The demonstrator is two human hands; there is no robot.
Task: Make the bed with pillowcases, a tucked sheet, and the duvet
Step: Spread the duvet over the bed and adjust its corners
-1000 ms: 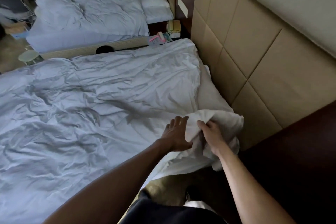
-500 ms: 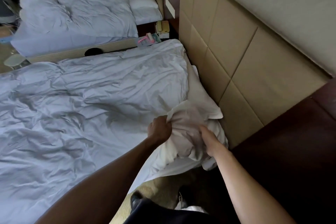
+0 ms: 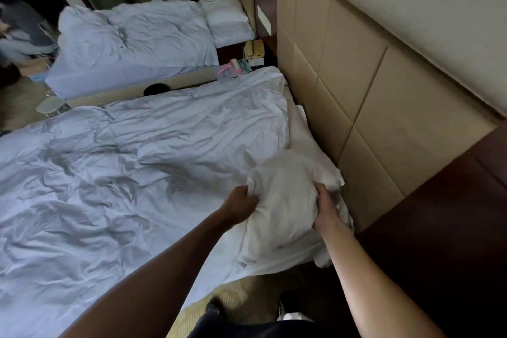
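Note:
A white pillow in its pillowcase [image 3: 285,200] lies at the near head corner of the bed, by the padded headboard [image 3: 343,85]. My left hand [image 3: 241,204] grips its left edge with curled fingers. My right hand [image 3: 326,208] holds its right side, fingers wrapped into the loose fabric. A crumpled white duvet [image 3: 137,167] covers the rest of the bed. A second white pillow [image 3: 304,134] lies flat behind the held one, along the headboard.
A second bed [image 3: 137,44] with rumpled bedding stands beyond. Between the beds a nightstand holds a telephone [image 3: 254,48] and small pink and green items [image 3: 233,70]. Dark wood panelling [image 3: 439,228] is on my right; my shoes [image 3: 288,304] stand on carpet.
My left hand went from open fingers on the pillow to a closed grip on its edge. Both hands have bunched the pillow up and shifted it slightly toward the bed's corner.

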